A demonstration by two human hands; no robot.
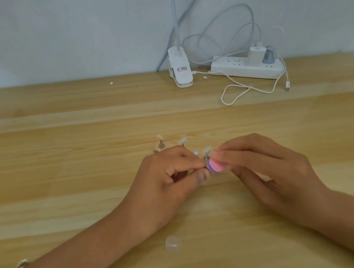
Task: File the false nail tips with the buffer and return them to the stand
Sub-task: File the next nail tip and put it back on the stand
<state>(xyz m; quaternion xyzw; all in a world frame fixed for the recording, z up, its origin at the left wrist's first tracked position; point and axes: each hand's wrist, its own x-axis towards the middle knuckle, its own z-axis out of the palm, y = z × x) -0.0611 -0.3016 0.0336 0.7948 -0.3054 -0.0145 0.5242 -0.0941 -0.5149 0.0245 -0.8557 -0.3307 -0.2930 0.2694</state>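
Note:
My left hand (169,178) pinches something small between thumb and forefinger, pressed against the end of the pink and purple buffer (214,166); the pinched item is hidden by my fingers. My right hand (269,170) grips the buffer from the right. Behind my hands the wooden stand (157,150) is mostly hidden. Three pegs rise from it, each with a pale nail tip: a left tip (159,137), a middle tip (182,141) and a right tip (207,150). A loose clear nail tip (172,243) lies on the table near me.
The wooden table (72,157) carries a white clip lamp (180,69), a white power strip (248,68) with plugs, and a looping white cable (243,91) at the back. Small white specks (111,83) lie near the wall.

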